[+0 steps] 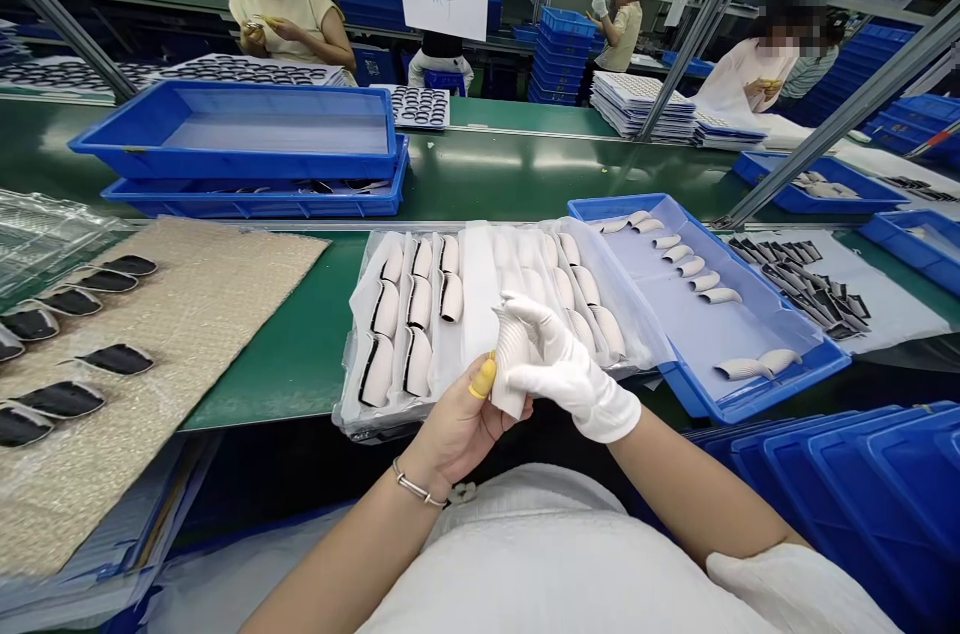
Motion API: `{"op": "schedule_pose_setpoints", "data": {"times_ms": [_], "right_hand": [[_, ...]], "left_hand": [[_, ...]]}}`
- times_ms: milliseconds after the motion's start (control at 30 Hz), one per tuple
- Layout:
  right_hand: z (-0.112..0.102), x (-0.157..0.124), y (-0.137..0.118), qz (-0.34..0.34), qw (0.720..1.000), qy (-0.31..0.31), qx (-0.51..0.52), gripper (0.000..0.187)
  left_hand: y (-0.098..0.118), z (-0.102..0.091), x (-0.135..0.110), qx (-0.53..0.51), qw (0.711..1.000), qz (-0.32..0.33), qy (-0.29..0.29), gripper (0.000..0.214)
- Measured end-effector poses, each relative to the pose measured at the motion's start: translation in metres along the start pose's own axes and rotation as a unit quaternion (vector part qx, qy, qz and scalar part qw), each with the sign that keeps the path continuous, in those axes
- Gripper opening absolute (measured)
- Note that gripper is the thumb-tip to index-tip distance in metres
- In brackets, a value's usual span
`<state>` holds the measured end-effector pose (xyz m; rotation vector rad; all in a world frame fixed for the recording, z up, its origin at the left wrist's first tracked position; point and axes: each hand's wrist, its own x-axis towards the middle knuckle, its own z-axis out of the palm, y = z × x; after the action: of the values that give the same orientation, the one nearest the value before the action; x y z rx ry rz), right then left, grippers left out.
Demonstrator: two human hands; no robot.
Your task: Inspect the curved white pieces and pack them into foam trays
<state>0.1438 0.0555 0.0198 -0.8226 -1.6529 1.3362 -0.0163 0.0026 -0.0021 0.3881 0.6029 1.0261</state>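
Between my hands is a curved, ribbed cream-coloured shell piece (512, 359), held up in front of my body. My left hand (465, 419), bare but for a yellow cot on the thumb, grips its lower left side. My right hand (566, 364), in a white glove, is closed round its right side and top. Just behind lies a tray (352, 394) lined with white sheet, where similar cream shells (385, 309) with black edges stand in columns. To the right a blue tray (697, 394) holds more ribbed shells (705, 281) in a loose line.
On the left, black-faced pieces (64, 397) lie on a bubble-wrap sheet (210, 284). Stacked blue trays (240, 159) stand behind it. Dark pieces (810, 289) rest on white paper at right. Blue bins (862, 474) lean by my right arm. Co-workers (292, 24) sit across the green bench (495, 174).
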Motion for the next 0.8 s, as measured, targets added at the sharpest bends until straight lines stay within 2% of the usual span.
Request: {"op": "schedule_pose_setpoints", "data": {"times_ms": [67, 133, 200, 300, 367, 433, 567, 700, 800], "right_hand": [[-0.003, 0.006, -0.001, 0.046, 0.997, 0.066, 0.000, 0.062], [-0.005, 0.011, -0.006, 0.080, 0.992, 0.098, -0.021, 0.050], [-0.006, 0.013, -0.014, 0.105, 0.990, 0.072, -0.058, 0.037], [-0.004, 0.015, -0.028, 0.121, 0.983, 0.013, -0.138, 0.031], [-0.001, 0.019, -0.034, 0.128, 0.977, 0.007, -0.172, 0.028], [0.004, 0.024, -0.035, 0.141, 0.977, 0.006, -0.159, 0.028], [0.017, 0.034, -0.027, 0.171, 0.981, -0.008, -0.097, 0.034], [0.032, 0.043, -0.022, 0.197, 0.977, -0.066, -0.055, 0.033], [0.041, 0.053, -0.025, 0.190, 0.975, -0.092, -0.075, 0.030]], "left_hand": [[0.001, 0.001, -0.002, 0.026, 1.000, 0.003, 0.010, 0.043], [0.001, 0.002, -0.003, 0.070, 0.997, 0.014, 0.025, 0.045], [0.001, 0.001, -0.002, 0.129, 0.990, 0.043, 0.040, 0.048], [0.002, -0.002, -0.002, 0.212, 0.971, 0.098, 0.056, 0.051], [0.004, -0.006, -0.003, 0.261, 0.955, 0.121, 0.072, 0.049], [0.007, -0.010, -0.006, 0.293, 0.943, 0.132, 0.091, 0.048], [0.011, -0.018, -0.010, 0.297, 0.936, 0.148, 0.116, 0.049], [0.014, -0.027, -0.012, 0.267, 0.947, 0.141, 0.107, 0.051], [0.017, -0.033, -0.013, 0.224, 0.956, 0.149, 0.117, 0.057]]}}
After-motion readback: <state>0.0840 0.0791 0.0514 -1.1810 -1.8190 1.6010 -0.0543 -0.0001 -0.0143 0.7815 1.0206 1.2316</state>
